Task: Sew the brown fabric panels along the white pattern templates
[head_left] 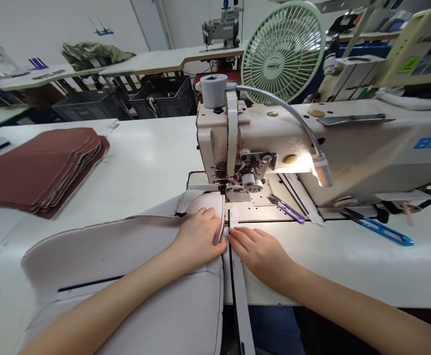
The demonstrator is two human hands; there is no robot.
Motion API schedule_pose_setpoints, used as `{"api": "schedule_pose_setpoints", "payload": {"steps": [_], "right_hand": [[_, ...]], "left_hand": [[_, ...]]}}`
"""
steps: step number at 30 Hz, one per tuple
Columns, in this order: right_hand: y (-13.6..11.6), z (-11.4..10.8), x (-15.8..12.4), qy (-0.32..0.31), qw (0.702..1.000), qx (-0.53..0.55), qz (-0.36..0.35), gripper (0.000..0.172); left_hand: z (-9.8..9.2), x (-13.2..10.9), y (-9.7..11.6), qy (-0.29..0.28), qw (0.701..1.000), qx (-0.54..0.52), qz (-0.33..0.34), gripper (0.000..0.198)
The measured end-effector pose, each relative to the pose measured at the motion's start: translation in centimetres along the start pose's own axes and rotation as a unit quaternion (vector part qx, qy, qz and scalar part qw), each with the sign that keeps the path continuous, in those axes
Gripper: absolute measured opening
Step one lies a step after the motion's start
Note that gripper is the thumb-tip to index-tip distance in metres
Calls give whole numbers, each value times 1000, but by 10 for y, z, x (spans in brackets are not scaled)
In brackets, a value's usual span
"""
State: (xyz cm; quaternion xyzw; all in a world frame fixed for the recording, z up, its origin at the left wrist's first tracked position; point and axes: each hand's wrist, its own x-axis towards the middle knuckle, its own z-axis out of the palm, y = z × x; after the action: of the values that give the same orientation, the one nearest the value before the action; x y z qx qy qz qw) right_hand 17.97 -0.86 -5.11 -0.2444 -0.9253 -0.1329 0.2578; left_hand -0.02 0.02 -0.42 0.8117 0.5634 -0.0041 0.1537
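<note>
A large pale fabric panel (137,246) with a stitched edge lies under the needle area of a sewing machine (213,133). Near the presser foot, my left hand (196,239) grips the panel's right edge with curled fingers. Just to the right, my right hand (259,254) pinches a long white strip (242,305) with a dark edge. This strip runs from the machine bed down past the table's front edge. The tips of both hands almost meet beside the seam. My fingers hide part of the panel edge and the strip.
Purple thread snips (291,211) lie on the machine bed, and blue-handled scissors (385,231) rest farther right. A stack of brown fabric pieces (41,167) sits at left. A lit lamp (321,170) hangs from the machine arm. Behind stand a green fan (281,54) and grey crates (163,101).
</note>
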Motion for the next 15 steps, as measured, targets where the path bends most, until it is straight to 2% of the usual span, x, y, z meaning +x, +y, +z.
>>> {"api": "schedule_pose_setpoints", "payload": {"steps": [4,9,15], "right_hand": [[-5,4,-5,-44,998,-18,-43,32],[-5,14,8,-113,990,2,-84,32],[1,21,21,-91,995,15,-49,33]], "left_hand": [[-1,4,-5,31,998,-29,44,20],[-12,8,-25,-2,989,-136,62,18],[-22,10,-36,-25,976,-209,59,12]]}}
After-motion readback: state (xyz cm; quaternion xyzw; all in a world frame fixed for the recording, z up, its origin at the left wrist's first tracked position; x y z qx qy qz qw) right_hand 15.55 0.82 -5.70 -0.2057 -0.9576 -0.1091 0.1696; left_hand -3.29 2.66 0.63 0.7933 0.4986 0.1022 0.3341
